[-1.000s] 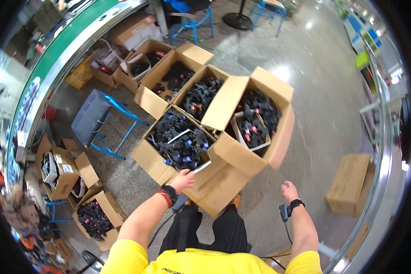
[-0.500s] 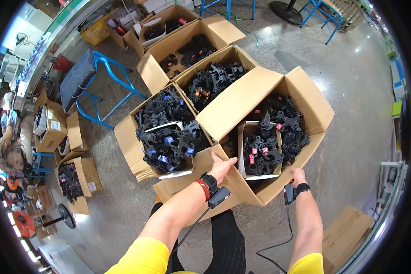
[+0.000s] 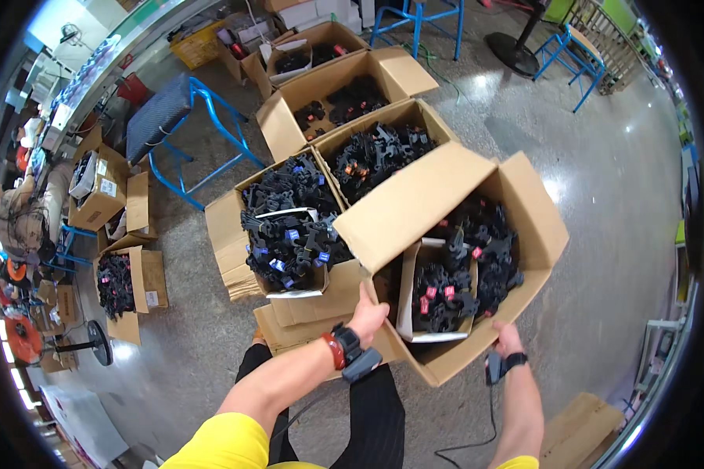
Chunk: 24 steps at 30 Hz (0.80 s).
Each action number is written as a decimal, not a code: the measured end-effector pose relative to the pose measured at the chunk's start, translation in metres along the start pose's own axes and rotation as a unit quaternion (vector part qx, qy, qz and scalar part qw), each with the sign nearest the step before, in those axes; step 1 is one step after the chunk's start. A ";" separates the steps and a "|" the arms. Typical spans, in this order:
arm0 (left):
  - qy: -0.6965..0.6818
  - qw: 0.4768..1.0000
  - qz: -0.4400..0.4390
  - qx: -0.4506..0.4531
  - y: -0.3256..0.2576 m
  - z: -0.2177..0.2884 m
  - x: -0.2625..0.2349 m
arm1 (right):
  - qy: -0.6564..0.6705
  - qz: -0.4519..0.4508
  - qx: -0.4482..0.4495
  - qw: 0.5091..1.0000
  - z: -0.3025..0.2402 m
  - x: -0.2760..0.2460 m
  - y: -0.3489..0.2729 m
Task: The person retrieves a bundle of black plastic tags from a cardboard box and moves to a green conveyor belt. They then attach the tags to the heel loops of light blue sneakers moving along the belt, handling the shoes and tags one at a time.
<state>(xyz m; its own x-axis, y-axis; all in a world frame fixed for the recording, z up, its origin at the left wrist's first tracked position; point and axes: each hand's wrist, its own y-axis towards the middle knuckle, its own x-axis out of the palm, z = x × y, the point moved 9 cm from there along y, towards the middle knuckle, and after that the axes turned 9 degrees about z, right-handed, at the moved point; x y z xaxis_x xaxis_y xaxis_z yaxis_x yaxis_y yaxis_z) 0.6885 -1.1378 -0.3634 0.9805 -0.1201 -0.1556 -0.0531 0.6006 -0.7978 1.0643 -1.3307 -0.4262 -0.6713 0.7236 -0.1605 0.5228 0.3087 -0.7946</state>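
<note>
A large open cardboard box [image 3: 541,252] stands before me with its flaps up. My left hand [image 3: 368,314] grips its near left edge, the thumb over the rim. At the near right edge my right hand [image 3: 508,338] has its fingers curled over the wall. Inside are black plastic clips [image 3: 494,258] with red tags, some of them in a smaller white-edged carton [image 3: 438,338]. Left of this box, another open box [image 3: 228,244] is heaped with black clips [image 3: 289,234] that carry blue tags.
Behind stand more open boxes, one with orange-tagged black pieces [image 3: 379,152], one partly filled [image 3: 289,129]. A blue-framed stool [image 3: 203,148] is at the left, near a smaller box of black pieces [image 3: 117,285]. A flattened carton [image 3: 583,430] lies at the lower right.
The box in my hands has shifted toward me and turned slightly, opening a gap from the boxes behind it. My hands have moved nearer with it.
</note>
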 end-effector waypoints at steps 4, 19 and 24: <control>0.003 0.997 -0.029 0.069 -0.055 0.004 -0.048 | 0.093 -0.007 0.042 0.995 0.050 0.009 -0.087; 0.015 0.979 -0.148 0.139 -0.203 0.035 -0.287 | 0.108 0.043 -0.031 0.993 0.105 0.071 -0.438; 0.059 0.968 -0.163 0.184 -0.203 0.056 -0.402 | 0.108 0.081 -0.106 0.985 0.124 0.157 -0.538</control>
<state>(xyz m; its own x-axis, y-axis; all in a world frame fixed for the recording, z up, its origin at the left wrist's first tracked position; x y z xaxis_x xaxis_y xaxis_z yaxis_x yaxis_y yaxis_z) 0.3157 -1.1673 -0.1063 0.9044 -0.4265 -0.0137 0.3469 0.7535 -0.5585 0.6124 -1.4600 -0.0962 -0.4544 0.8813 -0.1299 0.7279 0.2833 -0.6244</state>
